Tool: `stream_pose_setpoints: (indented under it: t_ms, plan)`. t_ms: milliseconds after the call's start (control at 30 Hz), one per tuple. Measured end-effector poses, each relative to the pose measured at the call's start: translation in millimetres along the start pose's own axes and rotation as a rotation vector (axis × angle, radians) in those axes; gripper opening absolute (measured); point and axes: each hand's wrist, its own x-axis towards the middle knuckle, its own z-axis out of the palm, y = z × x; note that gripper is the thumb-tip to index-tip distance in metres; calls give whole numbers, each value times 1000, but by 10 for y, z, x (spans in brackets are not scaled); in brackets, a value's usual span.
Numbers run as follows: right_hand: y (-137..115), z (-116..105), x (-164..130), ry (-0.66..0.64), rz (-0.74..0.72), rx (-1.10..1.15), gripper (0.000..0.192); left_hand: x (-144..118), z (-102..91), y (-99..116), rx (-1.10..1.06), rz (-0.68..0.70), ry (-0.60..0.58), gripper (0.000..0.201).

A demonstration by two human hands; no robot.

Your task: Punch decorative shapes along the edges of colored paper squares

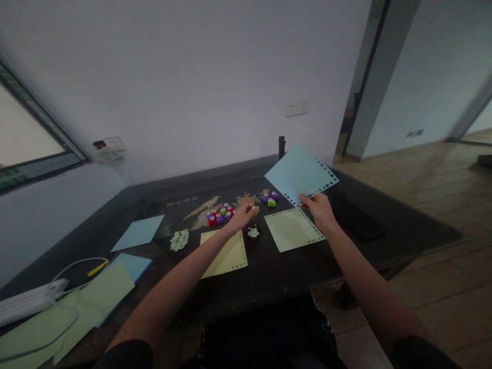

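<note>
My right hand holds a light blue paper sheet with punched holes along its edges, lifted above the dark table. Below it lies a pale green punched sheet. My left hand reaches over a yellow punched sheet and its fingers rest at a small yellow-green craft punch; whether they grip it I cannot tell. A cluster of small red, purple and green punches sits just left of that hand. Three more punches stand farther right.
A blue sheet lies at the left; stacked green and blue sheets sit at the near left with a white power strip and cable. A black flat object lies at the right. Paper scraps dot the table.
</note>
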Motion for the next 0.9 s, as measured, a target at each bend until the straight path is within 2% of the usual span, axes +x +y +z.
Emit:
stream_pose_setpoints:
  t_ms: [133,267,567,900]
  plan:
    - [17,4,9,7,17,9,31,253,24,45,278,112,16,35]
    - [15,6,12,13,14,8,30,467,123,67,467,74,-8,36]
    - [10,4,-3,-20,-32,10,28,688,385,88,514,28,38,33]
    - [-81,22,-38,-20,-42,-23,30,835,485,159,449,32,128,16]
